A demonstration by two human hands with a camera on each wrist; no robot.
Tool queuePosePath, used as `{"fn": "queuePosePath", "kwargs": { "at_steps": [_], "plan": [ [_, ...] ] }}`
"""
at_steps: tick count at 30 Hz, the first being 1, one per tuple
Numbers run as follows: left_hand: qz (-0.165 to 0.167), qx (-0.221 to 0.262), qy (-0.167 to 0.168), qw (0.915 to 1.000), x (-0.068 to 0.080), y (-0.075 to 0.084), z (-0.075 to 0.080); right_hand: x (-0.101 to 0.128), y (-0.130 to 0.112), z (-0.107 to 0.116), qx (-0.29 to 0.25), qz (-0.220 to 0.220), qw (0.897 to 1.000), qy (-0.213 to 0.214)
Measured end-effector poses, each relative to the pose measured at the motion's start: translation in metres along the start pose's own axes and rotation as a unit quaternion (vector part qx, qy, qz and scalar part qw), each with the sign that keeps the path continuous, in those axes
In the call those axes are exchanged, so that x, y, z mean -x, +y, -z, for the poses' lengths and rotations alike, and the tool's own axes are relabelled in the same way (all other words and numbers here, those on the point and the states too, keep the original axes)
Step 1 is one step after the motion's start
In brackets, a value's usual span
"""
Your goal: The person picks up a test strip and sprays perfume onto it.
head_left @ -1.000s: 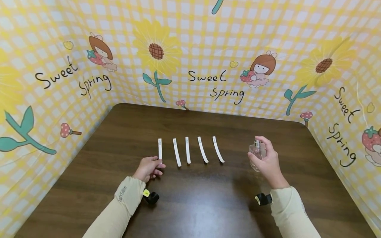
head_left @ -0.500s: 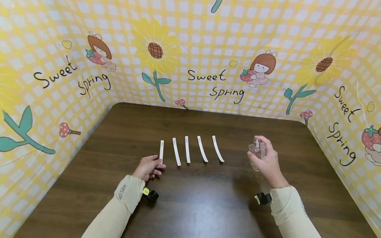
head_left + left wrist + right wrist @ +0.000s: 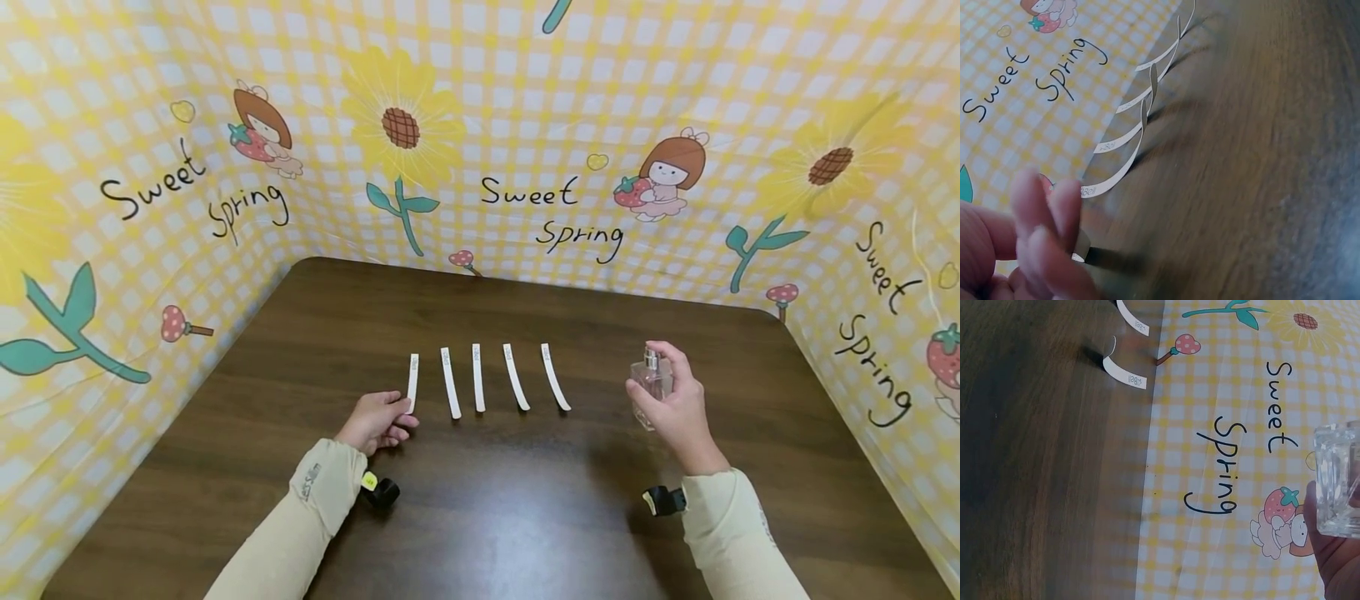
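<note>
Holding a small clear glass perfume bottle with a silver spray top [image 3: 651, 379] in the right hand [image 3: 678, 410], fingers wrapped round it and the index finger sitting on the sprayer, lifted a bit off the dark brown wooden table [image 3: 525, 517]. The left hand [image 3: 377, 421] pinches the near end of the leftmost white paper scent strip [image 3: 412, 382], right at its fingertips. Compared to a second ago that strip has tilted slightly and its far end looks raised off the table, so my guess is it's just being picked up; the left wrist view is blurry, which fits. The bottle hand has barely moved, hanging well off to the right of the other hand.

Between the two hands lie four more white paper strips [image 3: 501, 378] in a row, each with tiny print at the far end, untouched. Beyond the hands, a yellow checked sunflower backdrop [image 3: 525, 125] wraps round the table.
</note>
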State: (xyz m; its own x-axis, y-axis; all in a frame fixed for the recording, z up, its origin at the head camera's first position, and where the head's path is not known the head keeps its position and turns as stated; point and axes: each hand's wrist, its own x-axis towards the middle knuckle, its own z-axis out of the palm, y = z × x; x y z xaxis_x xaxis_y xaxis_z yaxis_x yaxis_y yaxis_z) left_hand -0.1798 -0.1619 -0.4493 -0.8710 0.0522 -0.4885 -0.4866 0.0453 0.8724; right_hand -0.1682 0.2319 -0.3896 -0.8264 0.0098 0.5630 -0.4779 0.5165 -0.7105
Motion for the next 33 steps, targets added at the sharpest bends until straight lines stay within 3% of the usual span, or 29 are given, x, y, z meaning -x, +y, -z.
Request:
{"fn": "queuePosePath", "kwargs": {
  "at_steps": [5, 10, 17, 26, 33],
  "plan": [
    [0.001, -0.012, -0.019, 0.9997, 0.001, -0.001, -0.001, -0.001, -0.001, 0.000, 0.010, -0.022, 1.000, 0.017],
    [-0.008, -0.032, 0.000, 0.9995, 0.005, -0.003, 0.002, -0.003, -0.003, -0.004, 0.018, -0.040, 0.999, 0.003],
    [-0.010, -0.051, 0.000, 0.9987, 0.011, -0.002, 0.005, 0.000, -0.003, -0.002, 0.014, -0.060, 0.998, 0.016],
    [-0.023, -0.080, -0.014, 0.9965, 0.008, 0.017, -0.002, 0.000, -0.004, 0.005, -0.005, -0.063, 0.998, 0.024],
    [-0.048, -0.141, 0.012, 0.9887, -0.002, 0.030, -0.015, -0.002, -0.003, 0.010, 0.005, -0.077, 0.997, 0.013]
  ]
}}
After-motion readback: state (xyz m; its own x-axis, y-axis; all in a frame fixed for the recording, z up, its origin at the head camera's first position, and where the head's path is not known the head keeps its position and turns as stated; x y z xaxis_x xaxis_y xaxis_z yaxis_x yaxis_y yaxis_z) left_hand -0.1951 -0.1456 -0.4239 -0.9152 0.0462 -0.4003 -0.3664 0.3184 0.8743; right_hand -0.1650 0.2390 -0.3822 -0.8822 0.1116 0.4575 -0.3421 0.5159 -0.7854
